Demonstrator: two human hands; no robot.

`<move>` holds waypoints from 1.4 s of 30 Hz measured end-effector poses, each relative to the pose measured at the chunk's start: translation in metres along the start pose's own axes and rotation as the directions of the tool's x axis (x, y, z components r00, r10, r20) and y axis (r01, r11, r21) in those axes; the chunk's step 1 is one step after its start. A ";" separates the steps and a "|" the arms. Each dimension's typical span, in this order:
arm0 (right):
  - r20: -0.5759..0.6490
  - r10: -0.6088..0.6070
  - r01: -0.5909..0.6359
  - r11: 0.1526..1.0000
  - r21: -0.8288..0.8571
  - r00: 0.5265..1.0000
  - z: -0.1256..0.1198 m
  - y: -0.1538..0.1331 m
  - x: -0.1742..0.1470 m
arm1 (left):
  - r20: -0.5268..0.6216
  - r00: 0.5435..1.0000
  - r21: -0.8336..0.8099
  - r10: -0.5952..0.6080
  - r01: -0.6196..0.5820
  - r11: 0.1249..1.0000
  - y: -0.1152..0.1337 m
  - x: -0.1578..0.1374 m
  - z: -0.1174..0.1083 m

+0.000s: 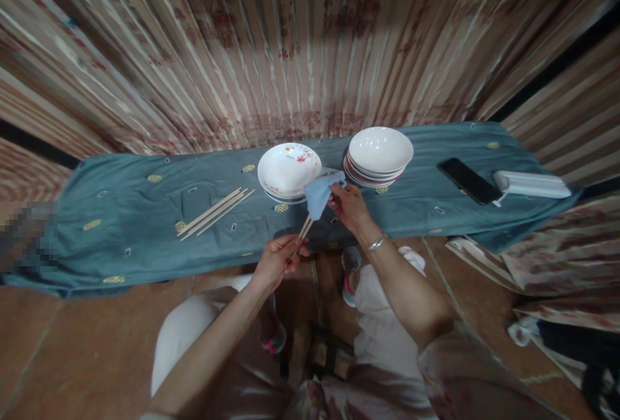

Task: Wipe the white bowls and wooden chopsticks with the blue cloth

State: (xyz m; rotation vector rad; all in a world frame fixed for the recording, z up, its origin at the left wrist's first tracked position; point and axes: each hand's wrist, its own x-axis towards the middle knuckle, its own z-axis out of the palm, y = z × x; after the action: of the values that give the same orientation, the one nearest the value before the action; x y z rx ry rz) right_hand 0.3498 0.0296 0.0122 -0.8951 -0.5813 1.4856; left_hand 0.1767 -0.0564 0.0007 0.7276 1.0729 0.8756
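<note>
— What do we have at the middle of the frame?
— We see a pair of wooden chopsticks [303, 231], slanting up to the right, their upper ends hidden under a light blue cloth [320, 194].
— And how do our hands stand?
— Our left hand [279, 260] is closed around the lower part of the chopsticks, just below the frame's centre. Our right hand [351, 208], with a silver bracelet [376, 243] at its wrist, pinches the cloth from the right side.
— What lies nearest?
— Just behind the cloth, a stack of bowls with a floral top one [285, 171]; the cloth overlaps its edge in our view, though we cannot tell whether they touch. Right of it, we have a second stack, topped by a plain white bowl [381, 150].
— Farther out?
— Left of centre, a few loose chopsticks [216, 213] lie side by side at a slant. At the right of the frame we find a black smartphone [469, 181] and, beside it, a long white object [533, 185] that we cannot identify.
— All on one surface?
— Yes, on a worktop [145, 239] draped in a patterned teal tablecloth [436, 213]. Pleated curtains [310, 52] fill the top of the frame.
</note>
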 end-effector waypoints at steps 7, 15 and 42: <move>-0.060 0.091 -0.084 0.990 0.113 0.994 -0.001 0.005 0.002 | -0.037 0.998 -0.036 0.045 -0.046 0.998 0.005 0.001 0.001; 0.091 0.079 -0.073 0.995 -0.071 0.993 0.000 0.005 -0.003 | -0.074 0.993 -0.067 0.089 -0.094 0.993 0.010 0.003 -0.002; 0.079 0.041 -0.034 0.996 -0.086 0.996 0.008 0.007 -0.004 | 0.102 0.995 -0.045 -0.020 0.024 0.999 0.007 -0.002 0.007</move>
State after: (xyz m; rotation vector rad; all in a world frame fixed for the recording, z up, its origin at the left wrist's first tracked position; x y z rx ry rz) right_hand 0.3395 0.0256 0.0122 -0.9185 -0.6942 1.5463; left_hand 0.1812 -0.0558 0.0096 0.7130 0.9664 0.8332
